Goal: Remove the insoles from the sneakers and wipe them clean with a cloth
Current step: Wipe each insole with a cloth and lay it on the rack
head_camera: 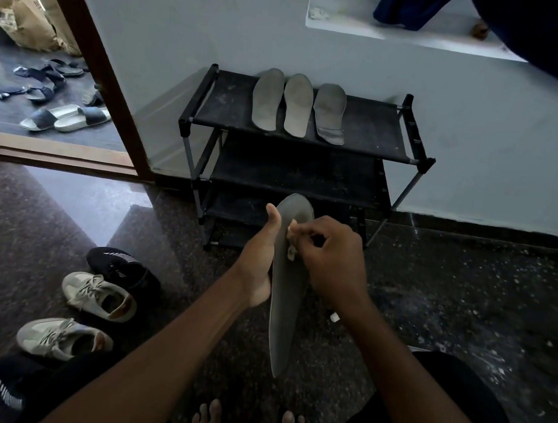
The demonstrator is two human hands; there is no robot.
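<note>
While gripped by left hand [258, 261], thumb up along the left edge, fingers behind and hidden: long grey foam insole [285, 315], dead centre, near vertical, toe end up. Right hand [331, 258] at 3 o'clock of it, fingers curled, pinching small whitish cloth wad [291, 247] against the insole's upper face. Reads as mid-wipe, upper third.

Outward, 12 o'clock: three-tier black shoe rack [365, 131] against pale wall. On top shelf, three more flat grey insoles side by side, toes to the wall: left insole [266, 99], middle insole [297, 104], right insole [330, 113]. Cannot tell from here whether wiped; all look dull grey.

8 o'clock, on dark speckled stone floor [434, 296]: two off-white lace-up sneakers, far one [98, 295] and near one [63, 338], openings up. Beside them two black striped slip-on sneakers, one at 9 o'clock [123, 269], one at 7 o'clock by frame edge [7, 389], partly cut off.

Progress estimate: four insoles out, four shoes on floor, so removal probably complete. Wiping under way on what looks like the last one; lower part to go. Left over: finish this one, park it on the rack, recheck the other three if not done.

10 o'clock, past doorway: scattered slides and sandals [67, 116], not part of the job.
</note>
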